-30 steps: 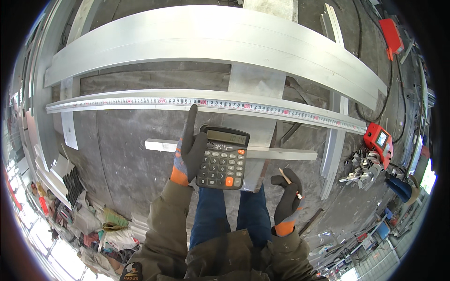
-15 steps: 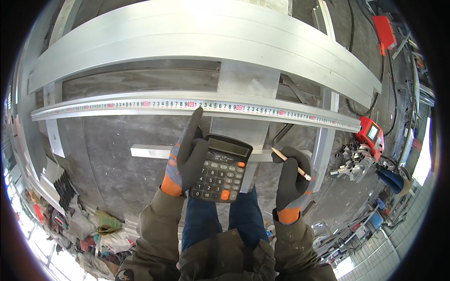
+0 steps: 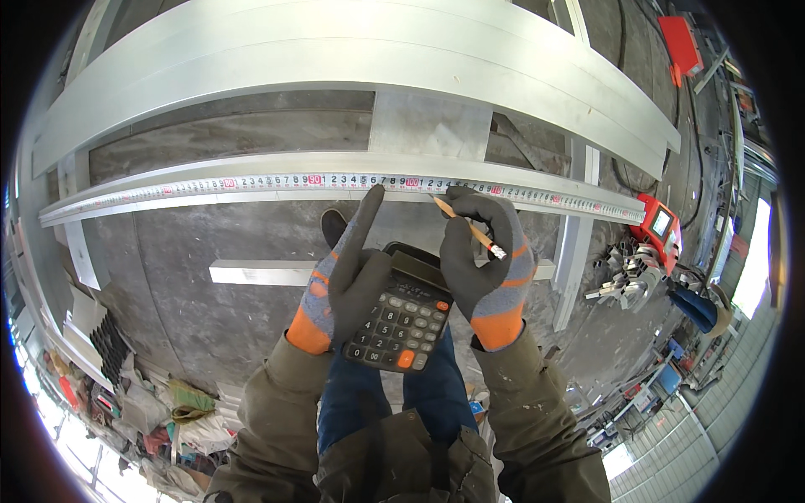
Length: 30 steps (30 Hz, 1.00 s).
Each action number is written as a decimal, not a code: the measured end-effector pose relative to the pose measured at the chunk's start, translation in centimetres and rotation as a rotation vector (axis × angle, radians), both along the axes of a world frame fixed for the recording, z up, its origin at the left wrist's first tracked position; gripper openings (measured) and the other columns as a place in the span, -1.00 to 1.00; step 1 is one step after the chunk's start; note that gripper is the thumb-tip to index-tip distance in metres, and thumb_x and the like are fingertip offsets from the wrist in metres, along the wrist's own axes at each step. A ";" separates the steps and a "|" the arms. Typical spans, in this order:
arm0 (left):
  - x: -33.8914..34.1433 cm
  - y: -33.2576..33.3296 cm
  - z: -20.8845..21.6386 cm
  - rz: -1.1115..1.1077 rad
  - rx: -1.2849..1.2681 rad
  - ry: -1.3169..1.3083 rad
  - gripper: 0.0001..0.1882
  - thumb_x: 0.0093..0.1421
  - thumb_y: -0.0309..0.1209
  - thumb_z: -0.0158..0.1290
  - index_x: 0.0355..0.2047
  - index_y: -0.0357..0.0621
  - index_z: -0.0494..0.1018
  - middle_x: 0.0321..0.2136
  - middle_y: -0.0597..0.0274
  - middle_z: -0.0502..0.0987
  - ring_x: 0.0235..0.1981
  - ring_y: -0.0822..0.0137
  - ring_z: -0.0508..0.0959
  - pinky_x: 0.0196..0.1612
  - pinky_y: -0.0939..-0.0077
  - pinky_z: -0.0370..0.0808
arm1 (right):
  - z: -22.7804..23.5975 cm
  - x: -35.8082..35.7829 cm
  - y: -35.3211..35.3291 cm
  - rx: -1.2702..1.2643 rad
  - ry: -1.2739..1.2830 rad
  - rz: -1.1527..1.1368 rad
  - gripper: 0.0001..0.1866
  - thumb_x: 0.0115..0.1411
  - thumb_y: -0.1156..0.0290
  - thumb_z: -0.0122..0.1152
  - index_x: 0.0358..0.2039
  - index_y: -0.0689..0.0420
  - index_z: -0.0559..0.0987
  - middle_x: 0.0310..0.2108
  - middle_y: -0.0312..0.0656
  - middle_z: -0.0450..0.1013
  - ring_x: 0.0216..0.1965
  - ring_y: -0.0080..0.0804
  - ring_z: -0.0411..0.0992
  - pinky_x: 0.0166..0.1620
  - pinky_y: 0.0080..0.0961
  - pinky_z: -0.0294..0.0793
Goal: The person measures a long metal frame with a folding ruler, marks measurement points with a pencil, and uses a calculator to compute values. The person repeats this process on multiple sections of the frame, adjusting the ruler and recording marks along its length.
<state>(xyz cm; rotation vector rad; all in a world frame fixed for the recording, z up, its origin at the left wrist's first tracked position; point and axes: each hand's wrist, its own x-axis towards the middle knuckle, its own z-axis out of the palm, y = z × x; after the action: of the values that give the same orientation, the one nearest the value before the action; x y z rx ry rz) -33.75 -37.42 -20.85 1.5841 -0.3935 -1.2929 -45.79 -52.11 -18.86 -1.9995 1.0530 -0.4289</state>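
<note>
Head view: olive jacket (image 3: pixel 402 457) and blue trousers (image 3: pixel 352 402) at the bottom edge, both forearms reaching in. Both hands gloved, grey-black with orange bands.

Calculator (image 3: pixel 401 331): black, grey keys, two orange ones, in front of the trousers, tilted a bit clockwise. Left hand (image 3: pixel 348 293) has it gripped along its left edge; index finger extended, tip at the near edge of the tape. Can't tell if the tip touches.

Right hand (image 3: pixel 486 264) is by the calculator's upper right corner, fingers closed in a pinch on a pencil (image 3: pixel 471 229). Sharpened tip aims up-left, at the rail just below the tape; eraser end toward lower right. Can't confirm tip contact.

Lower down, a short silver bar (image 3: pixel 260 272) runs crosswise behind the hands, ends showing on either side. Dark shoe (image 3: pixel 333 223) just left of the left index finger, near side of the rail. Grey floor (image 3: pixel 184 314) under it all.

Measuring tape (image 3: pixel 277 181) lies stretched along a long silver rail (image 3: pixel 251 164); its red case (image 3: pixel 661 225) with small screen sits at the right end. Pile of metal offcuts (image 3: pixel 629 275) just below the case.

Wide silver panel (image 3: pixel 360 54) past the rail, roughly parallel to it. Silver plate (image 3: pixel 432 126) spans the gap between them. Red box (image 3: pixel 680 44) at far upper right.
</note>
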 end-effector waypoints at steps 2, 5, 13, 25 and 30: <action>0.1 0.1 -0.1 -0.016 0.014 -0.007 -0.22 0.32 -0.57 -0.12 0.56 -0.05 0.05 -0.44 0.33 0.50 -0.41 0.60 0.40 -0.30 0.54 0.40 | -0.7 0.1 0.1 -0.044 -0.020 -0.005 -0.82 0.21 0.65 0.23 -0.17 0.23 0.61 -0.16 -0.07 0.64 -0.16 -0.34 0.64 -0.07 -0.43 0.60; 0.1 0.1 0.0 -0.011 0.029 0.019 -0.21 0.31 -0.57 -0.12 0.56 -0.06 0.05 -0.44 0.32 0.51 -0.42 0.59 0.40 -0.30 0.54 0.40 | -1.1 0.1 0.4 -0.074 -0.027 -0.001 -0.82 0.19 0.66 0.24 -0.18 0.22 0.61 -0.16 -0.06 0.64 -0.16 -0.31 0.65 -0.07 -0.42 0.62; -0.1 -0.1 0.3 0.005 0.027 0.006 -0.22 0.32 -0.56 -0.09 0.56 -0.07 0.06 -0.50 0.34 0.42 -0.45 0.58 0.35 -0.35 0.53 0.35 | -1.5 0.0 0.5 -0.129 0.004 0.046 -0.81 0.18 0.67 0.25 -0.17 0.23 0.61 -0.18 -0.04 0.63 -0.18 -0.24 0.65 -0.08 -0.39 0.62; -0.3 -0.2 0.3 0.032 0.028 0.040 -0.23 0.34 -0.57 -0.07 0.56 -0.05 0.05 -0.46 0.28 0.48 -0.42 0.56 0.38 -0.32 0.54 0.40 | -1.6 0.0 0.6 -0.147 -0.010 0.058 -0.81 0.18 0.68 0.25 -0.19 0.22 0.60 -0.17 -0.05 0.63 -0.17 -0.26 0.64 -0.08 -0.40 0.61; -0.2 -0.1 0.4 0.026 0.033 0.039 -0.22 0.31 -0.58 -0.10 0.56 -0.06 0.07 -0.41 0.24 0.52 -0.39 0.57 0.41 -0.30 0.55 0.41 | -1.6 -0.1 0.5 -0.134 -0.053 0.050 -0.82 0.18 0.69 0.23 -0.19 0.23 0.61 -0.15 -0.06 0.64 -0.14 -0.29 0.64 -0.04 -0.41 0.61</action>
<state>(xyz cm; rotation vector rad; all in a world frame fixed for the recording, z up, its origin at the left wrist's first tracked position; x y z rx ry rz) -33.93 -37.50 -20.49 1.5839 -0.3273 -1.3145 -45.85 -51.64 -20.50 -2.1164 0.9617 -0.5349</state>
